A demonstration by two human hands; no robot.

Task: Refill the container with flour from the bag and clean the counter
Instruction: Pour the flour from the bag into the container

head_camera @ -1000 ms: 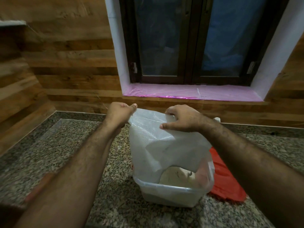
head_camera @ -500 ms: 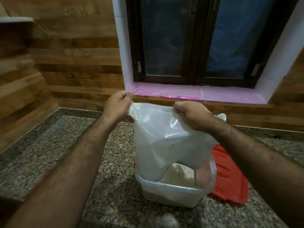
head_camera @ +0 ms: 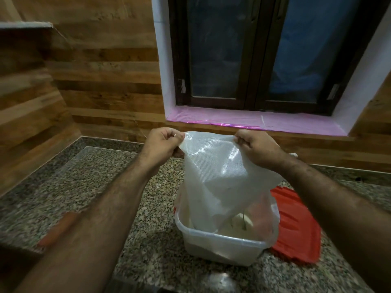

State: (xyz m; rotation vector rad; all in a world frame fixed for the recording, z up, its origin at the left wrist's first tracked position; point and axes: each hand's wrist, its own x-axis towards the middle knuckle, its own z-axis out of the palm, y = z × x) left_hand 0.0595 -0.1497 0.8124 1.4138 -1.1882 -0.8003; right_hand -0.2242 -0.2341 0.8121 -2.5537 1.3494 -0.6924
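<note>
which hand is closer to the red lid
Right. The right hand grips the bag corner above the red lid; the left hand holds the opposite corner, farther left.

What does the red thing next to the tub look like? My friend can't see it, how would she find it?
Start at the window, then look down to the speckled counter. A clear tub stands there under the bag. The lid lies flat just right of the tub, partly behind it: it is the only bright red thing, with ridges on top.
</note>
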